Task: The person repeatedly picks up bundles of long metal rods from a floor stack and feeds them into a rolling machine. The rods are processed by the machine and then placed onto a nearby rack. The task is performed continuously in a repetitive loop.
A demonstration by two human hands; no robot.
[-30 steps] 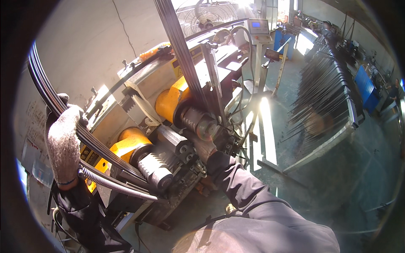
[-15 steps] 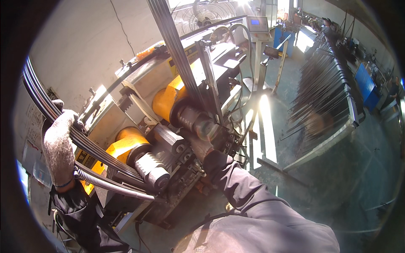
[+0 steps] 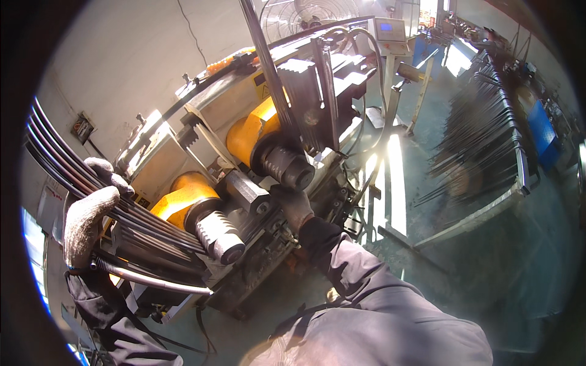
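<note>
My left hand, in a grey knit glove, is closed around a bundle of thin dark metal rods that run from the upper left down into a roller machine. The machine has yellow housings and threaded steel rollers. The same rods leave the machine going up. My right hand, in a dark glove, reaches under the front roller and rests on the machine's middle part; whether it grips anything there is hidden.
A flexible metal conduit runs below my left hand. A control box with a small screen stands behind the machine, beside a fan. To the right a metal rack holds several dark rods above a green floor.
My left hand has stayed closed on the rod bundle and moved slightly down and left. The view has shifted a little; my right hand stays at the machine.
</note>
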